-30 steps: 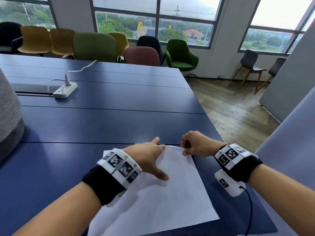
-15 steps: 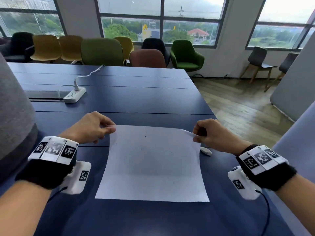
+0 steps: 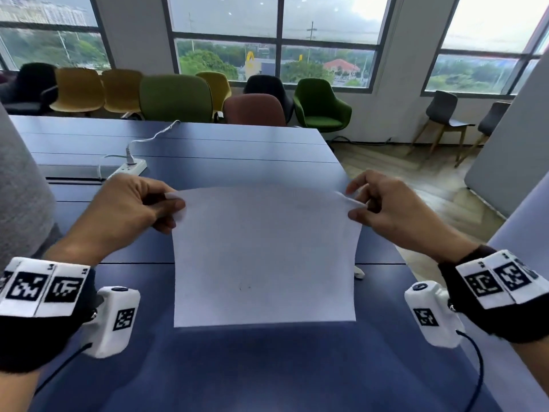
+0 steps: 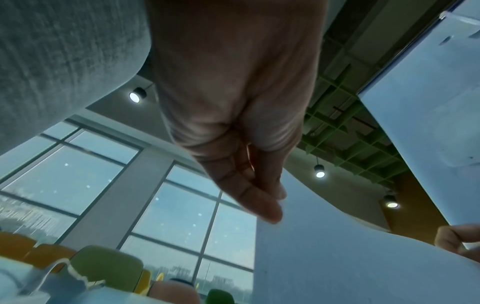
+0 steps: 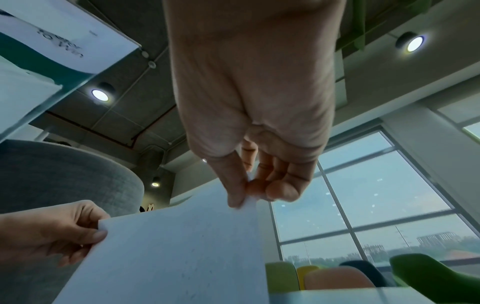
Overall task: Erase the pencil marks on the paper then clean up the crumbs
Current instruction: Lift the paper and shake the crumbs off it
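— Both hands are up off the table (image 3: 267, 367) now. The left hand (image 3: 130, 206) is pinching the far left corner of the paper (image 3: 264, 257), thumb on top and fingers curled under, and the right hand (image 3: 383, 203) is pinching the far right corner the same way.

— So the paper is hanging?

— Hanging from its far edge, yes. The sheet is dropping down and toward the person, with its near edge lowest, just over the table as far as I can tell. Between the two pinches the far edge is sagging a little (the left wrist view is showing that curve from underneath).

— Which way is it lying from the grips, then?

— Everything is lying below and nearer than the fingers. The long axis is running far to near, and the held edge is running left to right between the hands. Neither hand is nearer; they are sitting level, one at each corner.

— Any marks left?

— I am seeing a faint reddish speck (image 3: 244, 286) low on the sheet, near the middle. Whether that is a pencil mark or a crumb, I cannot tell. The rest is looking clean.

— And the eraser?

— A small white thing (image 3: 358, 273) is lying on the table just right of the sheet, half hidden behind its edge. Probably that.

— What are they about to do, you think?

— My guess is they are tipping the crumbs off. With the far edge high, anything loose would be sliding toward the near edge and off onto the table in front of them.
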